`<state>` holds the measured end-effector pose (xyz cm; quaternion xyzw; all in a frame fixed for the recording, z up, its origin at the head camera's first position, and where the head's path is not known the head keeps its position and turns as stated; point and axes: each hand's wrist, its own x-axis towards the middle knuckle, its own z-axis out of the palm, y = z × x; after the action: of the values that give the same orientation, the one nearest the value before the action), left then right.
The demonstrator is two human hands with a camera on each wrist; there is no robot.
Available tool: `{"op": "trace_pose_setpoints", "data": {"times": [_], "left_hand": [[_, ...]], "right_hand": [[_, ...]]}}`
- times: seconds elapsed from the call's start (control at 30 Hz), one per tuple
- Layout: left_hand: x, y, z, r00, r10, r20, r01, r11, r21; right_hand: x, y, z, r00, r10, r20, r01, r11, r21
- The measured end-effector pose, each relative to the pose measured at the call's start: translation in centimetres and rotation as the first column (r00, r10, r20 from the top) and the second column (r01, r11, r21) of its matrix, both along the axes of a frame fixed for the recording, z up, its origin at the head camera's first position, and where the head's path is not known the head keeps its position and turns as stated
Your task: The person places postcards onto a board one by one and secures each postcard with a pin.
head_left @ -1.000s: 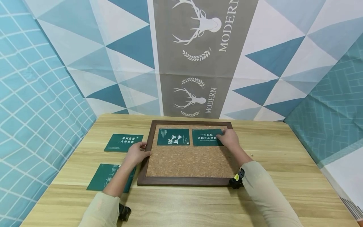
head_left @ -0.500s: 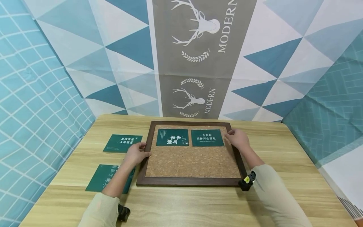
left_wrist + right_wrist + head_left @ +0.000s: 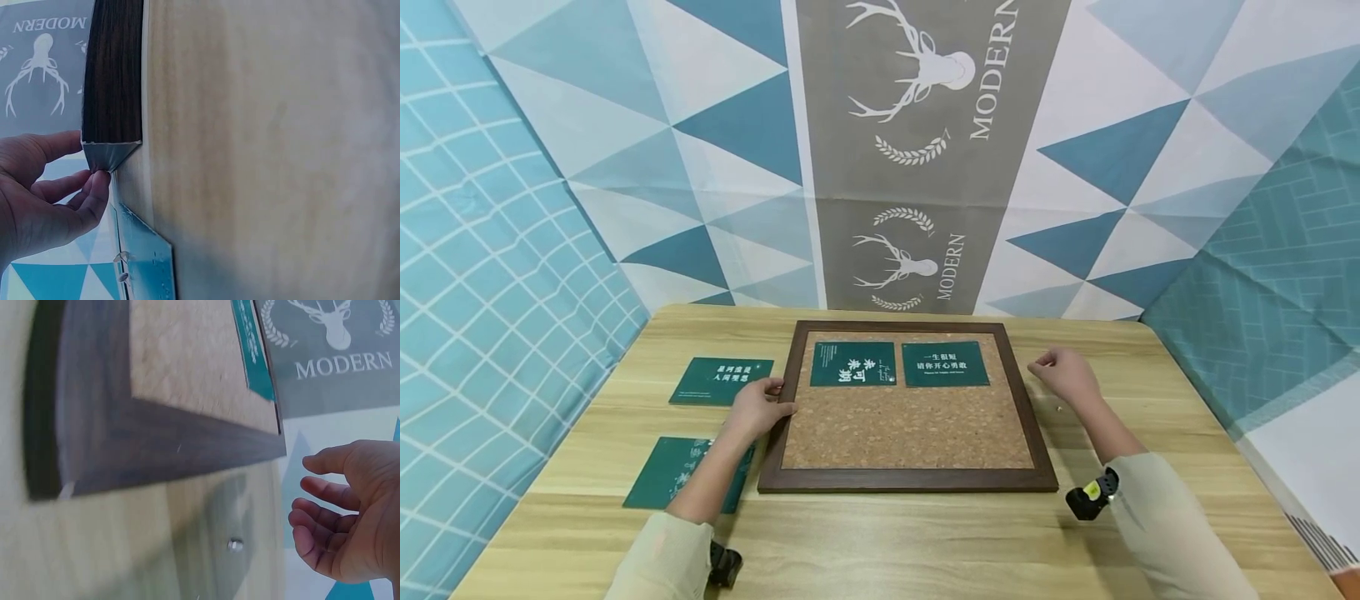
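Observation:
A framed cork board (image 3: 902, 429) with a dark brown wooden frame lies on the table. My left hand (image 3: 760, 408) holds its left side; in the left wrist view the thumb is against one face and fingertips are at the other edge. Two green cards sit side by side on the cork's upper part: one with sideways white writing (image 3: 853, 364), the other with upright writing (image 3: 946, 364). My right hand (image 3: 1066, 377) hovers just right of the frame, fingers loosely curled and holding nothing. Below it on the table lies a small shiny metal tack (image 3: 235, 545).
Two more green cards lie left of the board, an upper one (image 3: 718, 381) and a lower one (image 3: 658, 473) partly hidden under my left forearm. The wooden table (image 3: 880, 542) ends at a patterned cloth wall (image 3: 895, 183) behind. Black cameras sit on both wrists.
My right hand has left the upper right card, passed over the frame's right side and moved right toward the tack. The left hand keeps its hold on the frame.

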<state>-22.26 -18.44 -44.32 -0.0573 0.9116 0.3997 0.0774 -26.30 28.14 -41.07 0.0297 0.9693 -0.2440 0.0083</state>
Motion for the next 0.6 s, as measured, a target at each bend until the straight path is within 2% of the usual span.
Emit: {"op": "trace_pose_setpoints", "data": {"times": [0.33,0.6], "left_hand": [[0.0,0.0,0.0,1.000,-0.008,-0.007,0.008,1.000,-0.015],[0.0,0.1,0.0,1.000,-0.010,-0.006,0.010,1.000,-0.023]], "right_hand": [[2.0,2.1,-0.2,0.999,0.008,0.050,-0.008,1.000,0.008],[2.9,3.0,-0.3,0.998,0.009,0.065,-0.010,1.000,0.014]]}}
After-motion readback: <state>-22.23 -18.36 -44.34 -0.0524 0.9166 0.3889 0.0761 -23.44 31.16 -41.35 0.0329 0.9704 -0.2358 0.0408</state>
